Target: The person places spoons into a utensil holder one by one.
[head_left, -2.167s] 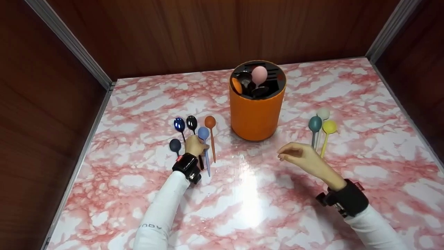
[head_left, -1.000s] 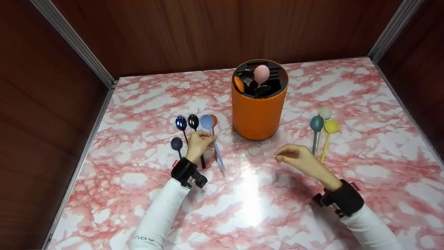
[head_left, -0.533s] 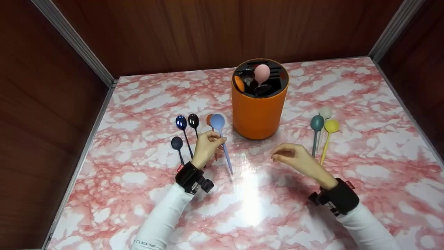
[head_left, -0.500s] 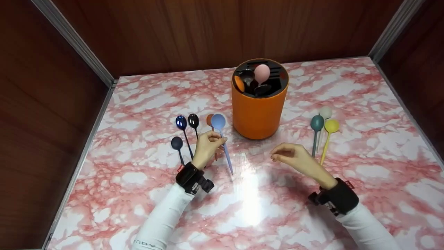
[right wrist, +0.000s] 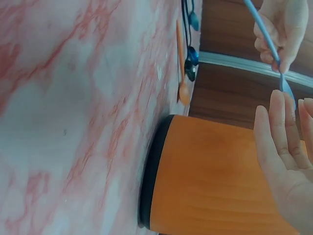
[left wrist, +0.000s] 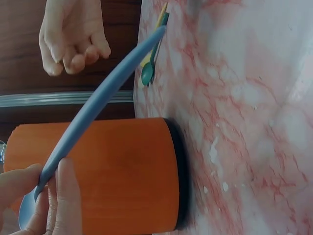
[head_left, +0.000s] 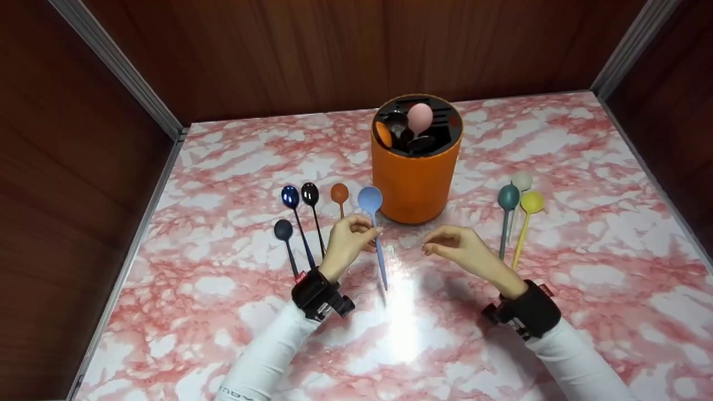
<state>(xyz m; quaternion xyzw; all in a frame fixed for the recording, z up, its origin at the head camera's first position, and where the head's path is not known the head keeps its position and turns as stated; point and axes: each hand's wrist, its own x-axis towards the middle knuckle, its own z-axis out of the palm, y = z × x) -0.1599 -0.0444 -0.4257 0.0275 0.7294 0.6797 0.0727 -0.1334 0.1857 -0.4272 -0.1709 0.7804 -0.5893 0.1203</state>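
My left hand (head_left: 351, 242) pinches a light blue spoon (head_left: 370, 199) by the upper handle, close below its bowl. The spoon is off the table, bowl up and handle slanting down toward me. In the left wrist view its handle (left wrist: 93, 105) crosses in front of the orange utensil holder (left wrist: 117, 171). My right hand (head_left: 465, 250) hovers to the right, nothing in it, fingers loosely bent and pointing toward the left hand. Behind both hands stands the orange holder, with a pink spoon (head_left: 420, 118), an orange one and dark utensils in its black slotted top.
Left on the marbled table (head_left: 234, 334) lie an orange spoon (head_left: 339, 192), a black spoon (head_left: 310, 193), a shiny blue spoon (head_left: 290, 196) and a dark navy spoon (head_left: 283, 229). A teal spoon (head_left: 508, 197), a pale spoon (head_left: 522, 181) and a yellow spoon (head_left: 532, 202) lie right. Brown panels enclose the back and sides.
The left hand has picked the light blue spoon up from the group at left and carried it rightward, in front of the holder. The right hand has drifted left, toward the middle.
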